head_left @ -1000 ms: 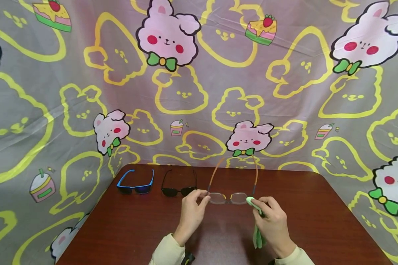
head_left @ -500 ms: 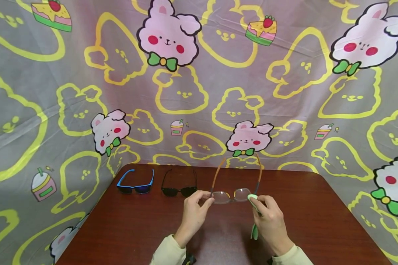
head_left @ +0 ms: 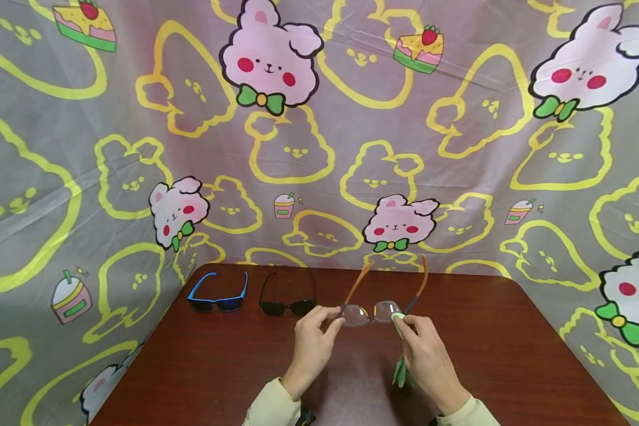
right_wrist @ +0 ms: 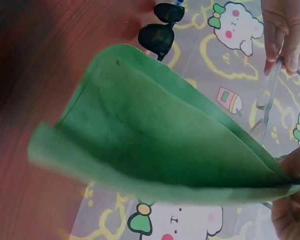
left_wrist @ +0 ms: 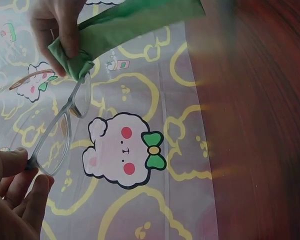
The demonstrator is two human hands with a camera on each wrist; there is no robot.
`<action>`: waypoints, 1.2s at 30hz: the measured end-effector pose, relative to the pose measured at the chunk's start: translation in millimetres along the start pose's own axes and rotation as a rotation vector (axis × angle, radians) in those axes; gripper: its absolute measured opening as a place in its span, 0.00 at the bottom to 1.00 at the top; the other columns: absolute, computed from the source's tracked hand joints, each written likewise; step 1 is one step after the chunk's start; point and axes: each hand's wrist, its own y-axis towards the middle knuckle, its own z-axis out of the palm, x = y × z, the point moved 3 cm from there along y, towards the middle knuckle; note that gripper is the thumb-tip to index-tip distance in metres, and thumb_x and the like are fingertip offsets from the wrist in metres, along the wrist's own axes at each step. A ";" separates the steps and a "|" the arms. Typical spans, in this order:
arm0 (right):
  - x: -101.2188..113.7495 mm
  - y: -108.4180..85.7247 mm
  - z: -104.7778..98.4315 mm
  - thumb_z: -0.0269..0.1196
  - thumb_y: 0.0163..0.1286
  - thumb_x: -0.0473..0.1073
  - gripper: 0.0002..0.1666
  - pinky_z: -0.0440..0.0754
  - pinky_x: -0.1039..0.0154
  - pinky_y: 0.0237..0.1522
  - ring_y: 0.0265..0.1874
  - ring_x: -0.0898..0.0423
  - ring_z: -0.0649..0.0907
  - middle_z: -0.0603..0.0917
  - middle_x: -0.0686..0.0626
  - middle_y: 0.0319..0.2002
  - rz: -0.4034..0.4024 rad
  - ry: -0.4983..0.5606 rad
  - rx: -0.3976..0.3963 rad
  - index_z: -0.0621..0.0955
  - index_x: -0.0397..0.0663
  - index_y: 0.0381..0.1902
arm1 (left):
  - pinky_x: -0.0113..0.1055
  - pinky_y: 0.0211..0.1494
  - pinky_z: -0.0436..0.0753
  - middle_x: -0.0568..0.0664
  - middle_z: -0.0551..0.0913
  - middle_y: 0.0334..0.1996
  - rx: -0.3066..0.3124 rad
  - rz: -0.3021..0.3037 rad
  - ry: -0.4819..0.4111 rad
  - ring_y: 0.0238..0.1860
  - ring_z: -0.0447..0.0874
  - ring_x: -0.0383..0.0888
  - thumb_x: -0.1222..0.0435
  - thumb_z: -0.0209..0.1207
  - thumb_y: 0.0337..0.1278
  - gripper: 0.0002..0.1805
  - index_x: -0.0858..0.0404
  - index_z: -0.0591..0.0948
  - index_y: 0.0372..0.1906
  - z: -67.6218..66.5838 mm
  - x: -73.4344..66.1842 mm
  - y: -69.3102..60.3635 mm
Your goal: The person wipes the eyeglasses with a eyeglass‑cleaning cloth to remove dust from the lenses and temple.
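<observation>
My left hand [head_left: 313,346] pinches a pair of clear-framed eyeglasses [head_left: 355,316] at the hinge corner, holding them above the table with the orange-brown temples spread away from me. In my right hand [head_left: 428,361] a green cloth [head_left: 401,373] is pinched between thumb and fingers. The left wrist view shows the folded cloth [left_wrist: 72,62] touching the rim of the far lens, while the left thumb and fingers grip the near corner of the eyeglasses [left_wrist: 55,140]. A loose part of the cloth [right_wrist: 155,135] hangs down and fills much of the right wrist view.
Blue-framed sunglasses [head_left: 216,300] lie on the brown table [head_left: 218,367] at the left, temples unfolded. Black sunglasses [head_left: 287,307] lie beside them, close to my left hand. A patterned cloth backdrop [head_left: 319,148] rises behind the table and on both sides.
The eyeglasses have tilted and moved slightly right, and their temples have swung right. My right hand with the cloth has moved a little left, from the outer corner onto the right lens.
</observation>
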 end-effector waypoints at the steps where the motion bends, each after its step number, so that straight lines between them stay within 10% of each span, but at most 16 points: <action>1: 0.5 0.6 -0.4 0.42 0.74 0.39 0.24 0.73 0.61 0.35 0.34 0.49 0.76 0.79 0.44 0.36 -0.013 0.003 -0.025 0.84 0.35 0.41 | 0.23 0.32 0.77 0.43 0.83 0.30 -0.002 0.009 0.000 0.30 0.81 0.35 0.72 0.71 0.42 0.08 0.62 0.85 0.32 0.2 -0.2 0.0; 36: 2.3 7.1 -2.2 0.46 0.67 0.38 0.20 0.75 0.59 0.25 0.24 0.50 0.78 0.85 0.45 0.30 -0.027 -0.097 -0.155 0.85 0.38 0.33 | 0.24 0.36 0.78 0.48 0.83 0.34 0.003 0.213 -0.029 0.33 0.82 0.38 0.73 0.67 0.49 0.07 0.65 0.84 0.35 7.3 -5.3 -0.2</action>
